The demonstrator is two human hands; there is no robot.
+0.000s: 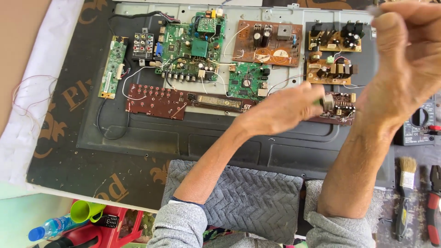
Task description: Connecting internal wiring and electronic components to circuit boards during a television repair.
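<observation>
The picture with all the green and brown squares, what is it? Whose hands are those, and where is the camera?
The camera sits on a person's head and looks down, so you see that person's own two arms in grey sleeves. Below them lies a big grey metal panel on a dark printed mat. On the panel rest circuit boards, flat plates full of tiny electric parts: green ones, like the large green board, and brown ones, like the long brown board. Thin wires join them. The left hand pinches a small part with a green end, just above a brown board. The right hand is raised and blurred, so what it holds is unclear. At the right lie a paintbrush, red-handled pliers and a meter.
</observation>
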